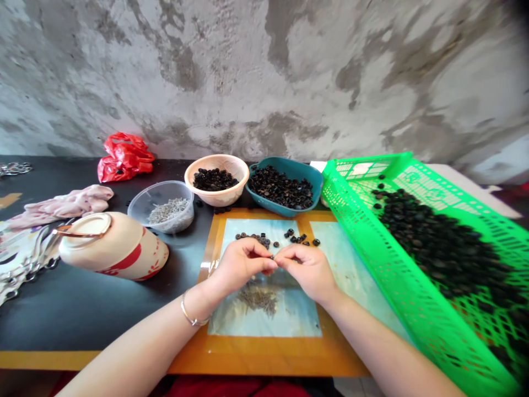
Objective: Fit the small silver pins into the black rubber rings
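My left hand and my right hand meet fingertip to fingertip over a pale work mat with an orange border. Both hands are pinched closed on a tiny dark piece between them, too small to name. Several small black rings lie on the mat just beyond my fingers. A heap of thin metal pins rests on the mat below my hands. A thin bracelet sits on my left wrist.
A pink bowl and a teal bowl hold black rings. A clear tub holds pins. A tilted green plastic basket full of black rings fills the right. A cream jar lies at left, with a red bag and pink cloth behind.
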The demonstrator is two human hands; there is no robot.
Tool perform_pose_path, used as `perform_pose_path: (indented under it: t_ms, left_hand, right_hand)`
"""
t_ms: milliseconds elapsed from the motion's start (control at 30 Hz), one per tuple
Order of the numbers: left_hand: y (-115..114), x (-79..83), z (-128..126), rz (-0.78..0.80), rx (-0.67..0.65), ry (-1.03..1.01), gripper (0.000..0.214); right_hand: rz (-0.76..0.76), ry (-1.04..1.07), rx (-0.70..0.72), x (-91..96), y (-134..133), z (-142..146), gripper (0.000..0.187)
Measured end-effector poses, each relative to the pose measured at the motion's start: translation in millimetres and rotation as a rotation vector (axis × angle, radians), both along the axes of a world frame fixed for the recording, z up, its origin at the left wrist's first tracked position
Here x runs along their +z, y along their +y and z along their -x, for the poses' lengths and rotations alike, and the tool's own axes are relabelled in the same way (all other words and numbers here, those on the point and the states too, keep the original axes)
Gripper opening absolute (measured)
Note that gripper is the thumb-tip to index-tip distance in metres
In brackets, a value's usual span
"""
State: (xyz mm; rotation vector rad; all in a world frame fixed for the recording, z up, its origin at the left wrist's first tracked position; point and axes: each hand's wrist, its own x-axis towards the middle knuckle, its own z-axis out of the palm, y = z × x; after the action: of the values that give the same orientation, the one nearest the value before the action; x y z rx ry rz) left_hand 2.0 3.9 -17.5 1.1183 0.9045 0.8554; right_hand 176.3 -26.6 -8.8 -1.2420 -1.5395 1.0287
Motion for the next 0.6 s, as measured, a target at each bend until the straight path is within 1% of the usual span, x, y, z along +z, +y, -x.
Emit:
perform_pose_path:
  t_ms: [100, 200, 267, 333, 400, 467, 533, 600]
  left_hand:
    - [1, 3.0, -2, 0.086, 0.002, -0.033, 0.033]
    - [3, 5.3, -4, 0.132, 0.017, -0.097, 0.038]
    - [3, 6.6, -3, 0.153, 0.021, -0.123, 0.04]
    - [3, 8.0, -2, 0.188, -0.001, -0.133, 0.04]
    - [3, 9.2, -1, 0.233, -0.041, -0.136, 0.039]
    - [3, 10.0, 0, 0.276, -0.073, -0.136, 0.038]
    - [3, 10.0, 1, 0.318, -0.091, -0.131, 0.037]
    - [3, 9.5, 1, 0.352, -0.106, -0.136, 0.037]
  right_hand:
    - [0.046, -0.165, 0.035, 16.5, 4, -16, 0.016]
    - [0.085, -0.436, -0.049, 28.2, 10, -51, 0.014]
    - [0.135, -0.66, -0.083, 27.0, 13, -76, 0.015]
    - [0.172, -0.814, -0.063, 19.3, 14, -94, 0.018]
    - [0.179, -0.874, -0.008, 9.9, 15, -102, 0.015]
    - [0.17, -0.888, 0.027, 3.8, 15, -103, 0.01]
    - [0.172, -0.886, 0.028, 3.3, 15, -101, 0.009]
    - [0.179, -0.839, 0.02, 7.8, 14, -99, 0.006]
